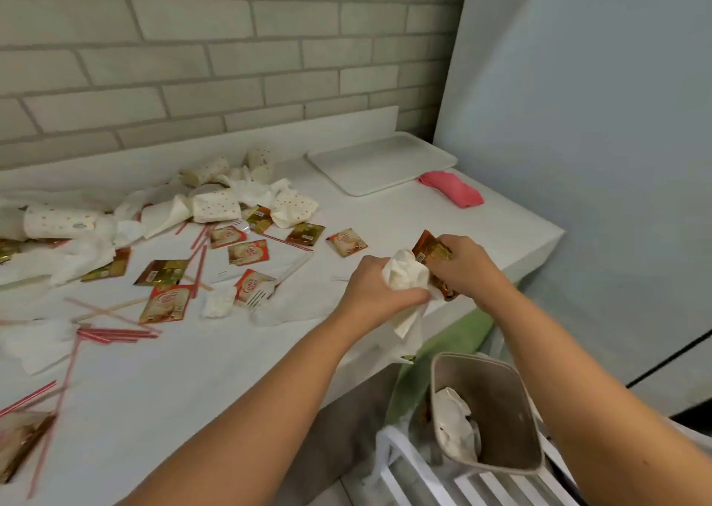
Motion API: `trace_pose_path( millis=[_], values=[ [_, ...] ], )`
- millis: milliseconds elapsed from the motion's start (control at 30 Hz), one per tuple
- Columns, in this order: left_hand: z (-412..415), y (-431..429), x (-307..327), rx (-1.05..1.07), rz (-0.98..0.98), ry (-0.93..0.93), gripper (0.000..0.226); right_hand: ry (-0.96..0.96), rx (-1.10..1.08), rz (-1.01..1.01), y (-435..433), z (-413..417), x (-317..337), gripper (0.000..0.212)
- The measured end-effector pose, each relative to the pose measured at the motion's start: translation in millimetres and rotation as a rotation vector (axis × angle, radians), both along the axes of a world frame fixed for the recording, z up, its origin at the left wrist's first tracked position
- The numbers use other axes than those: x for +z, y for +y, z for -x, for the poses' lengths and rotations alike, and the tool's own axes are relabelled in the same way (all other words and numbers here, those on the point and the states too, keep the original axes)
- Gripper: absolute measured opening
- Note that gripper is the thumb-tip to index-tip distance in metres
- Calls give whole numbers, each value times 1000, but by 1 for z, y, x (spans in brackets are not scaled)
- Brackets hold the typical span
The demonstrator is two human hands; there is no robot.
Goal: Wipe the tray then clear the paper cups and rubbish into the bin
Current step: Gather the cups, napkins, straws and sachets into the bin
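Note:
My left hand (371, 288) grips a crumpled white napkin (406, 278) near the counter's front right edge. Beside it my right hand (464, 265) holds orange-brown sachets (429, 253). Both hands are close together, above and behind the grey bin (497, 401), which stands on the floor with white paper inside. The white tray (381, 162) lies at the back right of the counter, a folded pink cloth (450, 189) next to it. Dotted paper cups (214, 205) lie crushed among napkins at the back left. Sachets (248, 252), red straws (115, 335) and a plastic fork (266, 291) are scattered across the counter.
A brick wall runs behind the white counter (192, 370). A pale panel (578, 139) closes off the right side. A green cloth (454, 332) hangs below the counter edge, and a white slatted piece (416, 474) stands by the bin.

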State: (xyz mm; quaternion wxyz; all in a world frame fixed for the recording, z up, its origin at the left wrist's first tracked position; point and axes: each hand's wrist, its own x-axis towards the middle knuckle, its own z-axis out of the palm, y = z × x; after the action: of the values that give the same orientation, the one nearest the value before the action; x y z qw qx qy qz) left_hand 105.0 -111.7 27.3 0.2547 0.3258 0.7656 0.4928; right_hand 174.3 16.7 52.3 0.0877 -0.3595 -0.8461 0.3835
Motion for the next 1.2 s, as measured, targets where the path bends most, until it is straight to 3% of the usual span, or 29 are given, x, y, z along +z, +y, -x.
trace_pose_path(
  millis=[133,333,500,600,733,833,900,1033,1200],
  values=[
    [-38,51,-37,-165,125,-103,54,-208,-66,21,38,-46,-24,15],
    [-77,92,-79,-252,208,-319,39,-372,-191,185,73,-89,-68,19],
    [-86,111,-112,-229,219,-416,33,-383,-258,264,88,-106,-93,21],
    [-90,120,-127,-223,198,-448,40,-383,-279,273,96,-111,-106,21],
    [-92,133,-145,-194,170,-485,76,-400,-308,259,105,-113,-121,15],
    [-91,139,-158,-197,164,-517,63,-430,-332,274,110,-113,-133,14],
    [-91,141,-168,-205,191,-486,61,-447,-348,294,110,-113,-143,15],
    [-88,141,-184,-260,313,-249,74,-508,-252,252,105,-115,-158,32],
    [-76,135,-188,-290,364,-233,86,-597,-152,210,104,-113,-163,40]
  ],
)
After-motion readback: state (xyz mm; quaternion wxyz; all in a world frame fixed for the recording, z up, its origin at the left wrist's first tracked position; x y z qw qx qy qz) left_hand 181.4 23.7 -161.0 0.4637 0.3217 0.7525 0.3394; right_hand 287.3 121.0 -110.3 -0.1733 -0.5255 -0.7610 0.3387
